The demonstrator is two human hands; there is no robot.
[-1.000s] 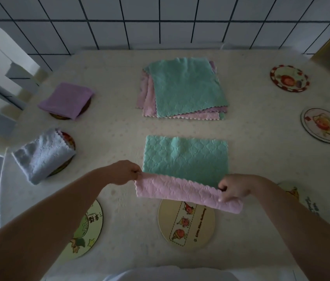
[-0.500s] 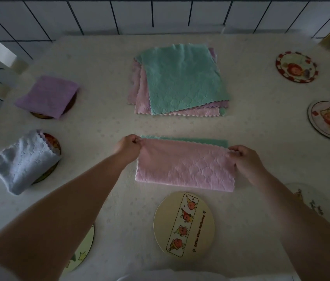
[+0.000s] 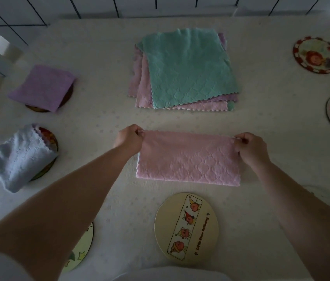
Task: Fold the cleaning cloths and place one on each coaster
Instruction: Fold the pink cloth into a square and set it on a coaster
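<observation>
Bare coaster [image 3: 186, 227] sits closest to you. Just past it the pink cloth [image 3: 188, 159] lies folded on the table [image 3: 281, 138], and your left hand [image 3: 129, 136] and right hand [image 3: 250, 147] each pinch a far corner, fingers curled tight. Stack [image 3: 188, 67] is farther back.

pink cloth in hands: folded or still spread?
Folded once: the pink cloth lies as a half-size rectangle, left hand and right hand pinching its far corners.

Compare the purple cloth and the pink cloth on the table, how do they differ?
The purple cloth lies folded on a coaster, untouched; the pink cloth lies folded once on the bare table, its far corners pinched by the left hand and right hand. Both have the same embossed texture.
</observation>
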